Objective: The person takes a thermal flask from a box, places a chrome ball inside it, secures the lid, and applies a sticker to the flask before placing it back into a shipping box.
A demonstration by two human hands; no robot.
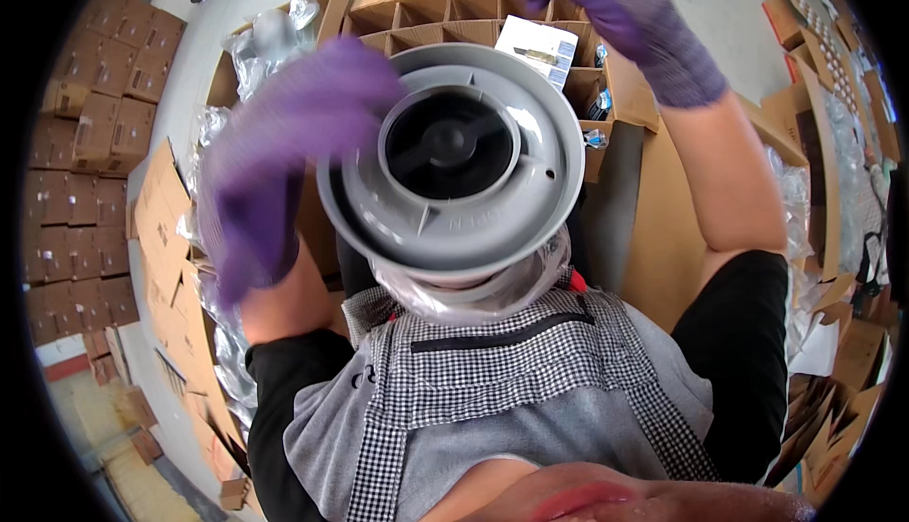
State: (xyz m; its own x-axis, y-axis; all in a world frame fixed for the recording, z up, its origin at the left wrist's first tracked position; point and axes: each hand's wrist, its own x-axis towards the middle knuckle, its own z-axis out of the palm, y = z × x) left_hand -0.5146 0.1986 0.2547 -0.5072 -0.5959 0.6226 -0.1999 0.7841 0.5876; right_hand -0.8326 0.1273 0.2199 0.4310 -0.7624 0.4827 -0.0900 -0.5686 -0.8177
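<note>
Upright in front of my body is a round grey plastic piece (pixel 379 214) with a raised inner ring and a black centre (pixel 448 143) crossed by a bar. A clear plastic bag (pixel 530 280) wraps its lower part. My left hand (pixel 303 115), in a purple glove, is smeared by motion at the left of the grey piece and overlaps its rim; touching or apart, I cannot tell. Near the top edge, beyond the grey piece, my right hand (pixel 606 1), also purple-gloved, has curled fingers around something dark, partly cut off by the frame.
Behind the grey piece stands a carton with cardboard dividers (pixel 454 9), a white printed sheet (pixel 537 46) on it. Bagged items (pixel 270 44) fill a box at the left. Stacked brown cartons (pixel 90 162) line the far left. More open boxes (pixel 805 124) stand at the right.
</note>
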